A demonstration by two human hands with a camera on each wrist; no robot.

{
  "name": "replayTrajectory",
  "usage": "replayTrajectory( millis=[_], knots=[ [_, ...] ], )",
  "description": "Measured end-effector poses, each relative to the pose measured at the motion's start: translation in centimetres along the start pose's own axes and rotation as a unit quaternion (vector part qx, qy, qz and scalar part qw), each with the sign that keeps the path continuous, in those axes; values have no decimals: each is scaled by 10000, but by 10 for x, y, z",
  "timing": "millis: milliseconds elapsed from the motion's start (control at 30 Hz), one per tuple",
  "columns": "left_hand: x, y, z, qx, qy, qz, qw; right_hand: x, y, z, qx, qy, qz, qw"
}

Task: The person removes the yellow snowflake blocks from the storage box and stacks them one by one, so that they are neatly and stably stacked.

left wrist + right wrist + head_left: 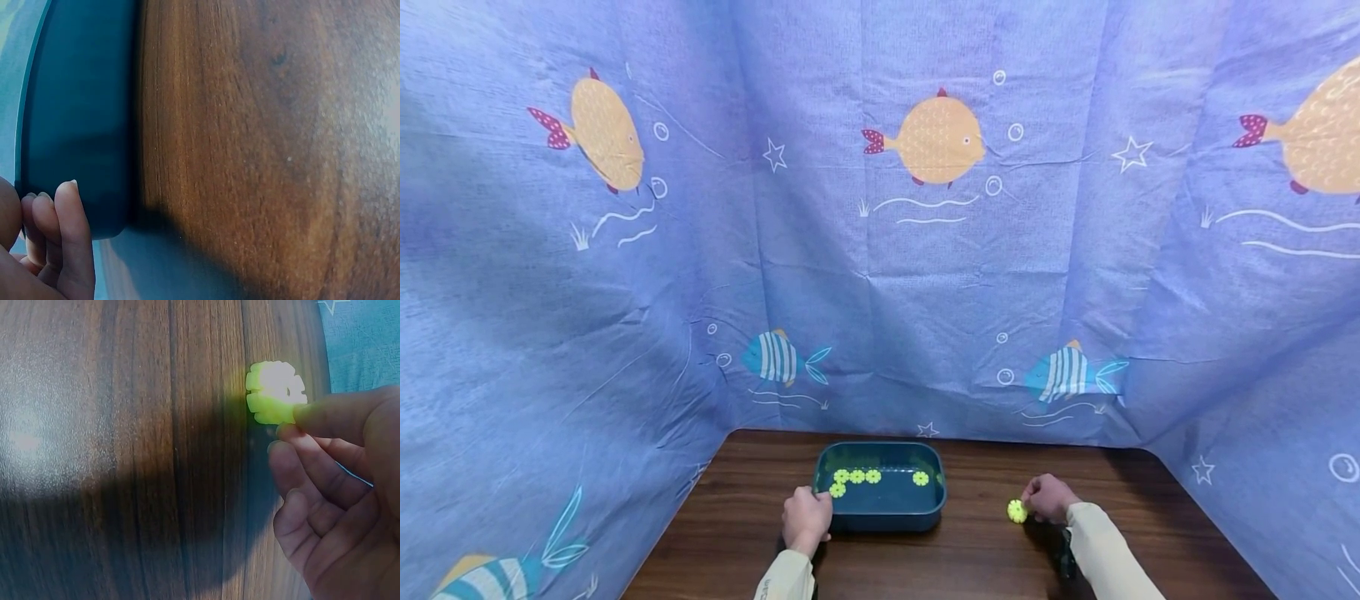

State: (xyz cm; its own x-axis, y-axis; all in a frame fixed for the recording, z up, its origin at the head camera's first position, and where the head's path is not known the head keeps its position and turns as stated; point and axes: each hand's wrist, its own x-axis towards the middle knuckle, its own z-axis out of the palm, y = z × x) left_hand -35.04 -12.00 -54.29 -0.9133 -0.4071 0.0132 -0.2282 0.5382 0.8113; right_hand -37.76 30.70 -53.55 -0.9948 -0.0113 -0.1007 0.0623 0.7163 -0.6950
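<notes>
A dark teal rectangular tray [887, 522] stands on the table, with several yellow-green notched discs [857, 477] on its floor, most in a cluster at the left and one apart at the right. My left hand [807, 518] grips the tray's front left corner; in the left wrist view its fingers [74, 237] curl against the outer wall. Out to the right of the tray, my right hand [1051, 498] pinches another notched disc [270, 400] by its edge between thumb and fingertips. That disc shows flower-like notches all around and glows brightly in the right wrist view.
The brown wood-grain table [970, 550] stretches around the tray and between both hands. A blue fabric curtain [925, 317] printed with fish encloses the table's back and both sides, close behind the tray.
</notes>
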Motion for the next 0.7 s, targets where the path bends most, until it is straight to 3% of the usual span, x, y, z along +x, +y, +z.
replayTrajectory(
  millis=[700],
  knots=[
    [-1, 0, -1, -71, -47, 43, 10000, 1, 3, 2, -168, -64, 169, 9997]
  ],
)
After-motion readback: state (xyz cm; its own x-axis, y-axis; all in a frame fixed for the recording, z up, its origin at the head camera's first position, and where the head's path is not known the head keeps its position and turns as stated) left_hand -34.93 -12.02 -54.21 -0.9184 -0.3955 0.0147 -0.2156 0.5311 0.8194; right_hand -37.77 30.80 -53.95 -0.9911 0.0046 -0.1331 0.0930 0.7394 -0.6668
